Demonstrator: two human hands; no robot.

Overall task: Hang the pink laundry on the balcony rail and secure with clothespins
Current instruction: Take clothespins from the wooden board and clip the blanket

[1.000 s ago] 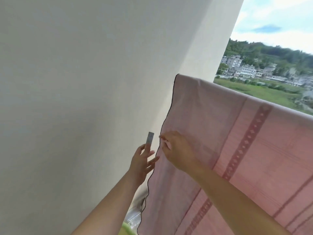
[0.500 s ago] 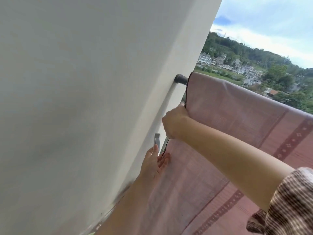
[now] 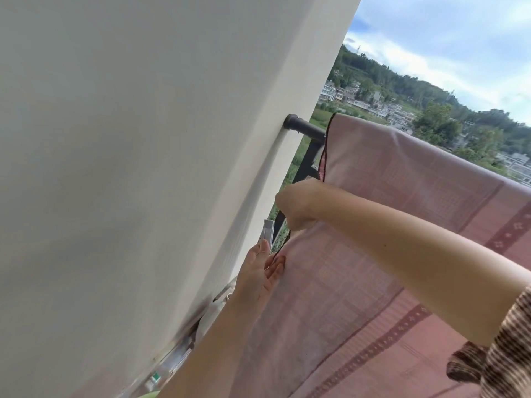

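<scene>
A large pink cloth (image 3: 402,196) with a dark hem and darker patterned bands hangs draped over the dark balcony rail (image 3: 306,129). My right hand (image 3: 296,205) is closed on the cloth's left edge, a little below the rail. Lower down, my left hand (image 3: 258,274) holds a pale grey clothespin (image 3: 267,231) upright between thumb and fingers, with its fingertips resting against the cloth's hem. The clothespin is close to the wall and is not clipped to anything.
A white wall (image 3: 143,168) fills the left, and the rail ends in it. A dark upright post (image 3: 304,165) drops below the rail. Small items lie on the floor by the wall (image 3: 172,366). Beyond the rail are fields, houses and hills.
The view has swung left and the bare rail end by the wall now shows. My right hand has slid up the cloth's left edge and pulled it rightwards. My left hand still holds the clothespin.
</scene>
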